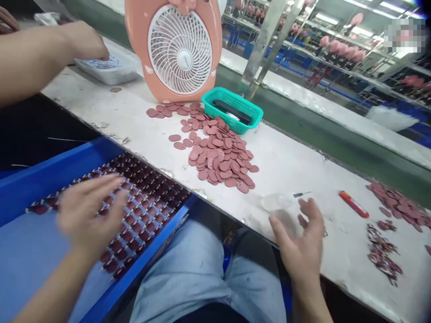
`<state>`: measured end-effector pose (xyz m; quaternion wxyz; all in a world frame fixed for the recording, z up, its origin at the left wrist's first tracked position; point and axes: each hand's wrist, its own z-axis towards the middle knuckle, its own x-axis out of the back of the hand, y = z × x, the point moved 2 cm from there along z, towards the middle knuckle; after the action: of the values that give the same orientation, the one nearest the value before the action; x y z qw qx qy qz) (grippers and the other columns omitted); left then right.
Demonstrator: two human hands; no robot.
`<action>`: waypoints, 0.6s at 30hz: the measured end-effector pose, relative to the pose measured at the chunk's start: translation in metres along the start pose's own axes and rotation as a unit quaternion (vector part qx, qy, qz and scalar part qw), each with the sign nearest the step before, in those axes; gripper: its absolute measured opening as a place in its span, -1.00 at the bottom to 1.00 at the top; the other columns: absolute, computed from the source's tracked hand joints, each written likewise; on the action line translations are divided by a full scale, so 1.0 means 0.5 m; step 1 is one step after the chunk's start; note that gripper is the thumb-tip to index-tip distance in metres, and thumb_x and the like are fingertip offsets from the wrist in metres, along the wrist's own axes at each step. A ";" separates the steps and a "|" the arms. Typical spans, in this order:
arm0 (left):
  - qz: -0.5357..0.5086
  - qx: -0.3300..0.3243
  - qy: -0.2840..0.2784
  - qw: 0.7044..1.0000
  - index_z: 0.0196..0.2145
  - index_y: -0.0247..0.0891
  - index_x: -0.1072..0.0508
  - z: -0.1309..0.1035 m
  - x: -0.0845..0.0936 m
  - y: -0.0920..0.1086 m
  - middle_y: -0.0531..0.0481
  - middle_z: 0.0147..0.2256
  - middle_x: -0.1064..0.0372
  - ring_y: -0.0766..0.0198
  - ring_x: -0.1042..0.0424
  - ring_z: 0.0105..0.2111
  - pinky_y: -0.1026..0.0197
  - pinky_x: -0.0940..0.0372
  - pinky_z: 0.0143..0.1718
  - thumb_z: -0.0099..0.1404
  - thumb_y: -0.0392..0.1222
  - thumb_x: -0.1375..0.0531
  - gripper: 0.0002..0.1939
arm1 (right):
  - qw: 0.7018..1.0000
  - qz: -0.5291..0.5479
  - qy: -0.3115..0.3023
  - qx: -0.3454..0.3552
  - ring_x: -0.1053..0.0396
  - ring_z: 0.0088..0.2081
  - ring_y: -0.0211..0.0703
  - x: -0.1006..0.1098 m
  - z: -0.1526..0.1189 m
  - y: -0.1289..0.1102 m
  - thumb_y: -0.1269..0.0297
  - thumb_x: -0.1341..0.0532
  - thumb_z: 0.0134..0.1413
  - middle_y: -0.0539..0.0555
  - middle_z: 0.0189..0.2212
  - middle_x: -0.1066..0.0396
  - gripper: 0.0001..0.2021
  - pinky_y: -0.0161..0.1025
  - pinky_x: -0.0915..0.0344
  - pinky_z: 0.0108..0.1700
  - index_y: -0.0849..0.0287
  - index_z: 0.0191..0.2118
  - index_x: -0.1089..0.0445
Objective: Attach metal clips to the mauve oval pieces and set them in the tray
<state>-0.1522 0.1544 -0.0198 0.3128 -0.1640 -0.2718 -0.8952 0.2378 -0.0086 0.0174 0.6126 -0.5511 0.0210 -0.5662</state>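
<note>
My left hand (pixel 92 213), blurred by motion, is over a blue tray (pixel 40 179). Its fingers are stretched out with the thumb apart, and I see nothing in them. Rows of small dark-red parts with pale ends (pixel 141 208) fill the tray's far and right side. At the table's front edge, my right hand (pixel 301 246) is open, thumb and fingers spread. Just beyond its fingertips lies a small dark piece with a thin pin (pixel 299 194). A heap of flat reddish-brown oval pieces (pixel 222 157) covers the table's middle.
An orange fan (pixel 134 27) stands behind the heap, beside a green basket (pixel 256 114) holding a black object. A red stick-like item (pixel 353 204), more ovals (pixel 397 204) and a small wired cluster (pixel 382 255) lie right. Another person's arm (pixel 37 58) reaches over a clear container (pixel 123 74).
</note>
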 end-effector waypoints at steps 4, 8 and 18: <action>-0.051 -0.128 -0.140 0.980 0.05 -0.17 -0.54 0.041 -0.143 0.237 -0.17 0.05 -0.53 -0.06 -0.43 0.08 -0.05 -0.24 0.16 0.26 -0.10 -0.37 -0.60 | 0.997 -0.008 -0.082 -0.010 -0.26 0.11 0.32 -0.022 0.031 0.000 -0.10 -0.31 0.07 0.34 0.03 -0.39 -0.36 0.32 -0.16 0.16 0.24 0.15 -0.33; -0.073 -0.163 -0.263 0.948 0.21 -0.26 -0.42 0.065 -0.225 0.349 -0.25 0.18 -0.44 -0.13 -0.31 0.22 -0.16 0.10 0.34 0.28 0.22 -0.25 -0.32 | 0.992 0.068 -0.111 0.000 -0.36 0.00 0.20 -0.022 0.042 0.000 -0.02 -0.24 0.19 0.25 -0.07 -0.46 -0.59 0.19 -0.23 0.10 0.18 0.00 -0.41; -0.213 -0.167 -0.212 0.939 -0.24 -0.06 -0.56 0.005 -0.176 0.391 0.17 -0.26 -0.66 0.30 -0.54 -0.18 0.05 0.21 0.30 0.45 -0.32 -0.18 -0.80 | 0.907 0.369 -0.162 -0.120 -0.39 -0.36 -0.17 0.039 -0.095 0.009 -0.05 -0.23 0.19 0.02 -0.26 -0.39 -0.66 -0.19 -0.42 -0.32 0.06 -0.07 -0.32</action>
<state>0.0414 0.0689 0.0164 0.0178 -0.3384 -0.2073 -0.9177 0.2170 -0.0545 0.0072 0.7019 -0.6574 0.1915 -0.1963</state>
